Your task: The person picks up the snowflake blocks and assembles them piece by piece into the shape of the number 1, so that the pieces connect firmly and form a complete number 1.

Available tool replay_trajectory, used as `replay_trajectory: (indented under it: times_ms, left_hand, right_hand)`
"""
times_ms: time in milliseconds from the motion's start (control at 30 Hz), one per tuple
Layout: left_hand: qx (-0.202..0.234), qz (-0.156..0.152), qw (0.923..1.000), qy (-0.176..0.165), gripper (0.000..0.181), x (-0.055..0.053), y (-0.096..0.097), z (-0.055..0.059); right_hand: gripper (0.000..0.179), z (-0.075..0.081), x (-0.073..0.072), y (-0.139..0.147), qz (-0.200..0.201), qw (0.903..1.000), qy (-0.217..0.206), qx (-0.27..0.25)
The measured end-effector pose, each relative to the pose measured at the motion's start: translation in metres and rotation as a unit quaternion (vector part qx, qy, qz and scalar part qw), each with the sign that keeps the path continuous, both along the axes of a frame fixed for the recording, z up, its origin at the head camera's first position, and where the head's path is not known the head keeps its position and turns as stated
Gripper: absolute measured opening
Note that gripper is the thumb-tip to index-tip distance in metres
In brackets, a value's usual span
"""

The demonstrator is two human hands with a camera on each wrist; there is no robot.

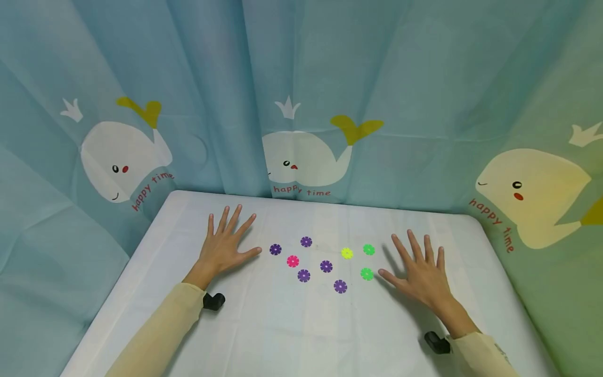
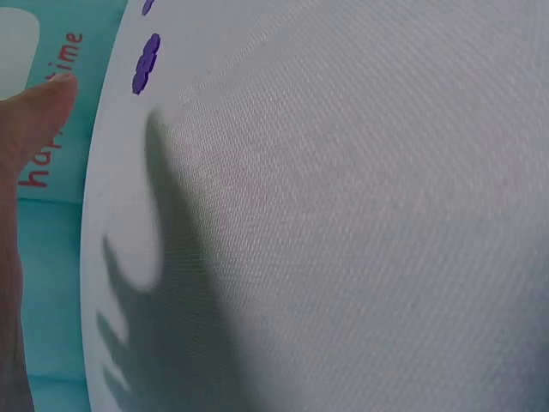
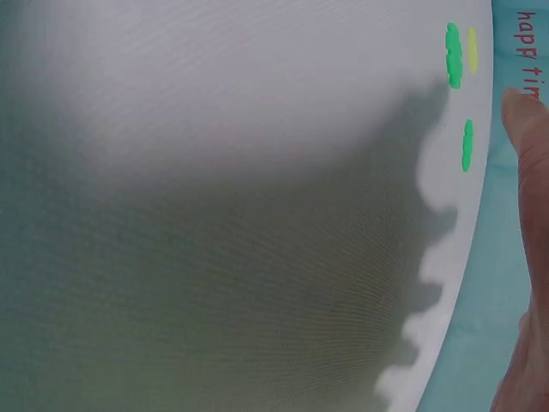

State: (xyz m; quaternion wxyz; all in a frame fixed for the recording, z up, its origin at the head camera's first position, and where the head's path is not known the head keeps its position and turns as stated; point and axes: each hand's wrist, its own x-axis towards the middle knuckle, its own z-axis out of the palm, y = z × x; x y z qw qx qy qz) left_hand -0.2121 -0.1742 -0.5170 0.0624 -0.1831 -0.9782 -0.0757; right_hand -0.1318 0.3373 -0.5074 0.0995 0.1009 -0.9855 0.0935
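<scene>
Several small notched plastic discs lie flat and apart on the white table in the head view. Purple discs make up most of them, with one pink disc, one yellow disc and two green discs. My left hand hovers at the left with fingers spread, its thumb nearest a dark purple disc. On the other side my right hand is also spread above the table, thumb close to the lower green disc. Neither hand holds anything.
The white-covered table has rounded far corners. Blue-green curtains printed with whales surround its back and sides. A black wrist mount shows at the left wrist and another at the right wrist.
</scene>
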Motion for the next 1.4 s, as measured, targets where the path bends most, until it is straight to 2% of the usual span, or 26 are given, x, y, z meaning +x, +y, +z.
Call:
replay_trajectory:
  times_ms: [233, 400, 600, 800, 933, 1033, 1100, 1267, 1400]
  left_hand:
    - [0.015, -0.011, 0.9998, 0.01, 0.093, 0.001, 0.002, -0.001]
    - [0.019, -0.027, 0.9995, -0.002, 0.093, 0.0, 0.007, -0.002]
    - [0.02, -0.043, 0.9989, -0.002, 0.095, 0.001, 0.014, 0.002]
    - [0.038, -0.076, 0.9963, -0.011, 0.097, 0.005, 0.023, 0.011]
    - [0.072, -0.108, 0.9913, -0.022, 0.097, 0.01, 0.032, 0.012]
    - [0.122, -0.127, 0.9836, -0.038, 0.095, 0.015, 0.039, 0.012]
    - [0.166, -0.135, 0.9754, -0.056, 0.093, 0.02, 0.044, 0.013]
    - [0.269, -0.149, 0.9469, -0.093, 0.087, 0.029, 0.058, 0.017]
    - [0.309, -0.168, 0.9312, -0.097, 0.081, 0.034, 0.068, 0.016]
  right_hand:
    - [0.097, 0.001, 0.002, -0.001, 0.015, 0.9999, 0.004, -0.005]
    - [0.097, 0.0, 0.002, -0.003, 0.031, 0.9995, 0.004, 0.001]
    - [0.097, 0.002, 0.001, -0.009, 0.049, 0.9988, 0.006, 0.001]
    - [0.097, 0.002, 0.001, -0.017, 0.077, 0.9965, 0.031, 0.007]
    - [0.097, 0.002, 0.001, -0.023, 0.097, 0.9942, 0.047, 0.001]
    - [0.095, 0.002, 0.001, -0.028, 0.114, 0.9918, 0.058, -0.008]
    - [0.094, 0.002, 0.002, -0.031, 0.124, 0.9902, 0.062, -0.017]
    - [0.091, 0.003, 0.005, -0.043, 0.147, 0.986, 0.068, -0.038]
    - [0.088, 0.004, 0.009, -0.054, 0.157, 0.9833, 0.048, -0.08]
